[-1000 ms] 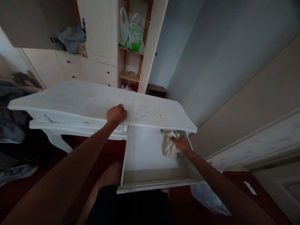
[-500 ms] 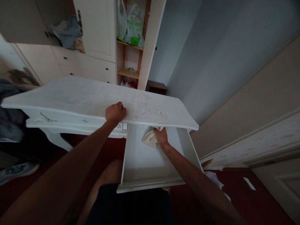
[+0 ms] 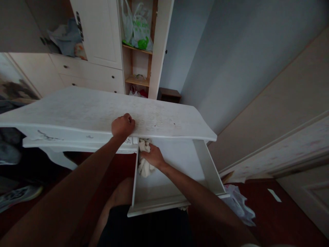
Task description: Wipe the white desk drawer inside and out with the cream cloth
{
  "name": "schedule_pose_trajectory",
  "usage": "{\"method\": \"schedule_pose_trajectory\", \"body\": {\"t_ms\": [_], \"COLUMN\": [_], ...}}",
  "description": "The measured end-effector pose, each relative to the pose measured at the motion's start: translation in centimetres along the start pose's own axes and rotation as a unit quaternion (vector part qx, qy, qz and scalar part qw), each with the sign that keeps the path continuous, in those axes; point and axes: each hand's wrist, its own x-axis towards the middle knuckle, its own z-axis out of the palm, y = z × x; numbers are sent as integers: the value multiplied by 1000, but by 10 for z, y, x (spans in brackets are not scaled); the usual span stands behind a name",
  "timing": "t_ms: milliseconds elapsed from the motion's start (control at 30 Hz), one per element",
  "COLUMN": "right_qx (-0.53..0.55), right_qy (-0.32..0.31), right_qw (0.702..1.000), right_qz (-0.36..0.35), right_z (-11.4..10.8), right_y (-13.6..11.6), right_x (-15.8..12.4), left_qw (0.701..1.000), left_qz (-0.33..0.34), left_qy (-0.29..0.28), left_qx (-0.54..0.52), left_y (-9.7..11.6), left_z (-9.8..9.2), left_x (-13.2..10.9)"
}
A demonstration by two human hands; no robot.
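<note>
My left hand is curled into a fist on the front edge of a white desk top. Below it a white drawer stands pulled out toward me. My right hand is inside the drawer at its left side, closed on a crumpled cream cloth pressed against the drawer's left wall. The cloth's upper part disappears under the desk top.
A white wardrobe stands behind the desk, with plastic bags on an open wooden shelf. A small dark table sits by the grey wall. A crumpled plastic bag lies on the red floor at the right. My knee is under the drawer.
My right hand has slid the cloth across the drawer from its right side to its left wall. The left hand has stayed on the desk edge.
</note>
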Motion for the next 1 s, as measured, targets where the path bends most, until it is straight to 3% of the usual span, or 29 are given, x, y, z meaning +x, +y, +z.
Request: {"method": "schedule_pose_trajectory", "body": {"t_ms": [100,300,467,633,767,1000], "right_qx": [-34,-26,-115,-207,-243,-258], "right_qy": [-56,-253,-386,-509,-552,-570], "right_qw": [998,967,915,835,798,780], "right_qz": [9,15,5,-11,-14,4], "right_z": [-12,-30,-39,-30,-23,-41], "right_y": [4,16,12,0,-4,3], "right_x": [-9,-33,-46,-43,-37,-34], "left_qw": [1000,1000,1000,1000,1000,1000], "left_qz": [-5,-6,-5,-7,-5,-7], "left_qy": [-5,2,1,-7,-3,0], "left_qx": [7,11,3,1,-1,0], "left_y": [1,0,1,2,0,-2], "left_z": [0,2,2,2,5,8], "left_x": [0,1,1,0,1,3]}}
